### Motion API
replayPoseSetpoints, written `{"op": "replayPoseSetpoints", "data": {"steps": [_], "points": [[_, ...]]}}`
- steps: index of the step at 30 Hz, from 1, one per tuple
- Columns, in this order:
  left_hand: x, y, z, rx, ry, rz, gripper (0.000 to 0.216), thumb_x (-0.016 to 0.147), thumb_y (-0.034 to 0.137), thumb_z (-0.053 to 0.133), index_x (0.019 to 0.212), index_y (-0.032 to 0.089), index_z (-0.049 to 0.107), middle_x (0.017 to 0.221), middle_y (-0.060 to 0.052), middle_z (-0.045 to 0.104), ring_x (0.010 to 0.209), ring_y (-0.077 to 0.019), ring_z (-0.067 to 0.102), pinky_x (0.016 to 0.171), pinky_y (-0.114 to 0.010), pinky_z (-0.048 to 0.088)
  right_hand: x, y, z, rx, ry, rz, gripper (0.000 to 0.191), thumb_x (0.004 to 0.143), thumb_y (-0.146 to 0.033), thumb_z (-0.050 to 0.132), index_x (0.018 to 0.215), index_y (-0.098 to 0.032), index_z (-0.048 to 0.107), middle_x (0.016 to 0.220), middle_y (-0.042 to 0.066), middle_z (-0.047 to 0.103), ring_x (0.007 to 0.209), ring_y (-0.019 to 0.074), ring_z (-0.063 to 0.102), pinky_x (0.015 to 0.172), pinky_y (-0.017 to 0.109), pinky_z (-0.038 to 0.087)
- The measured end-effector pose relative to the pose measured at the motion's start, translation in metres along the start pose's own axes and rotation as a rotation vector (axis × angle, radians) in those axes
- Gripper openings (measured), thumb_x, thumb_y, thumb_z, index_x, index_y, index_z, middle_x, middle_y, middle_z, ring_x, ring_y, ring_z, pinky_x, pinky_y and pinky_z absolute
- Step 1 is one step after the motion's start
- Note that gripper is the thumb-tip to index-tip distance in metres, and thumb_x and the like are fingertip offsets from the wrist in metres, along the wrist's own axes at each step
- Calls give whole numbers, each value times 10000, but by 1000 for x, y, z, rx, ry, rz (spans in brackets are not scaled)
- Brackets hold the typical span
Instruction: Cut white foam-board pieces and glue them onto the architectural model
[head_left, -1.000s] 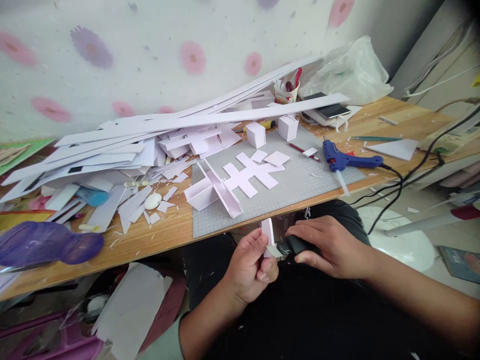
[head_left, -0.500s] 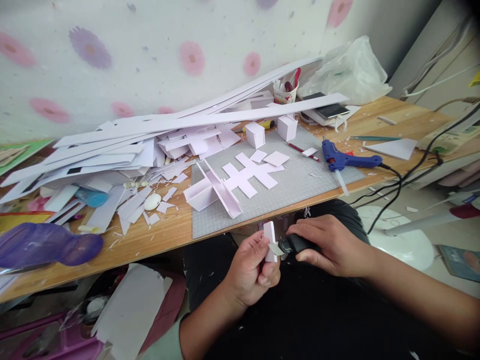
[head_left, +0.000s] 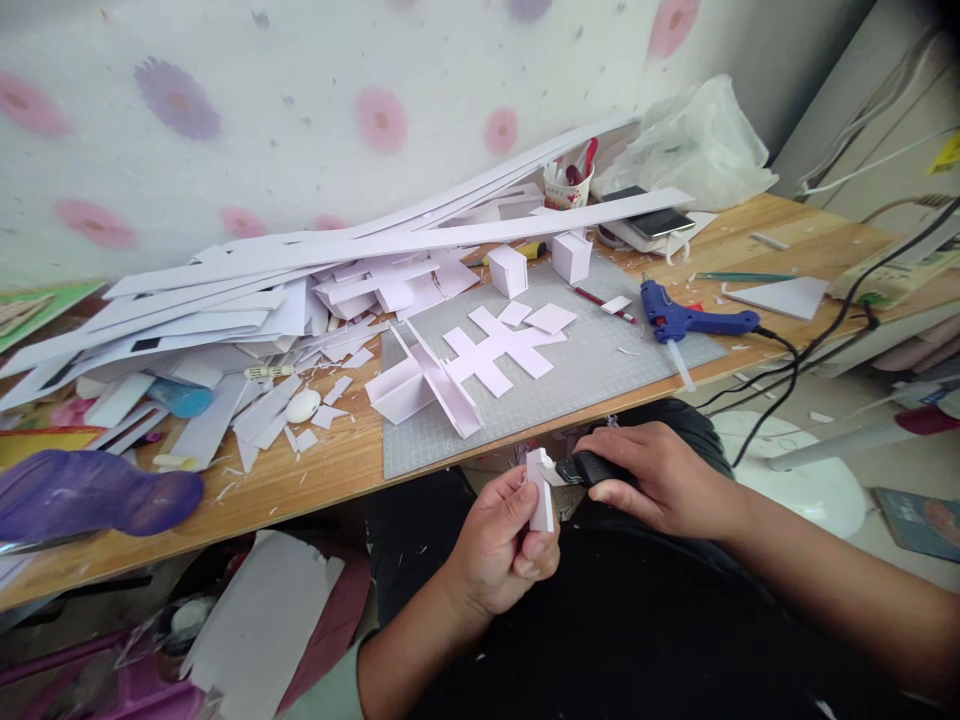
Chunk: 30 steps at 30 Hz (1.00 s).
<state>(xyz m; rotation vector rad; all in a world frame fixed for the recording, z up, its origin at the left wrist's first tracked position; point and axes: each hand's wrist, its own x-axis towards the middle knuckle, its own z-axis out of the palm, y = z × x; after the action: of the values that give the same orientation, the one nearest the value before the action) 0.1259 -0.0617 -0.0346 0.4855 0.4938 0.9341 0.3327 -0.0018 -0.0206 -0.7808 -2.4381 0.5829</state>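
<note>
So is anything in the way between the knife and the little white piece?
Nothing visible is. The right hand holds the black knife, and its blade tip meets the upper edge of the white piece, which the left hand pinches lower down. The left fingers sit beneath the blade, not between.

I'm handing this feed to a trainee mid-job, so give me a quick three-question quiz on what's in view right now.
1. True or false: the left hand holds a small white piece.
2. What does the right hand hold in its grip? A) scissors B) black knife C) ruler
3. Fill in: the cross-shaped white cutout lies on the grey ____.
Key: 1 true; 2 B; 3 cutting mat.
</note>
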Motion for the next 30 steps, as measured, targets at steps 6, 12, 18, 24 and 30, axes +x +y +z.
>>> {"op": "replayPoseSetpoints", "data": {"steps": [6,12,18,24,30], "points": [[-2,-5,-2,19,-29,-15,224,890,371,581,826,175,493,436,81,447,284,-16,231,326,-119,248,0,6,-2,59,40,66,411,961,-499,396,1066,-153,590,852,89,684,719,177,633,646,267,452],[0,-5,0,165,100,85,272,860,424,612,846,168,520,412,81,460,282,-28,277,322,-128,265,-3,3,2,312,72,135,390,954,-490,420,1040,-154,599,890,92,675,760,187,629,683,281,478],[1,3,5,570,354,164,326,825,444,647,768,134,559,542,-7,638,382,-75,533,387,-148,386,10,-12,11,791,141,353,389,843,-521,601,990,-161,601,743,13,591,655,145,561,599,259,460],[0,2,7,398,210,146,338,772,422,718,769,120,567,814,-99,738,636,-177,708,590,-256,551,25,-20,16,1080,25,512,283,775,-408,702,815,-163,566,585,-34,551,526,113,512,525,250,411],[3,-2,1,59,33,102,331,811,401,694,764,148,485,723,-53,706,552,-125,658,550,-218,514,24,-18,23,1150,131,574,316,699,-391,764,796,-146,589,595,-44,507,488,70,392,467,220,316]]}}
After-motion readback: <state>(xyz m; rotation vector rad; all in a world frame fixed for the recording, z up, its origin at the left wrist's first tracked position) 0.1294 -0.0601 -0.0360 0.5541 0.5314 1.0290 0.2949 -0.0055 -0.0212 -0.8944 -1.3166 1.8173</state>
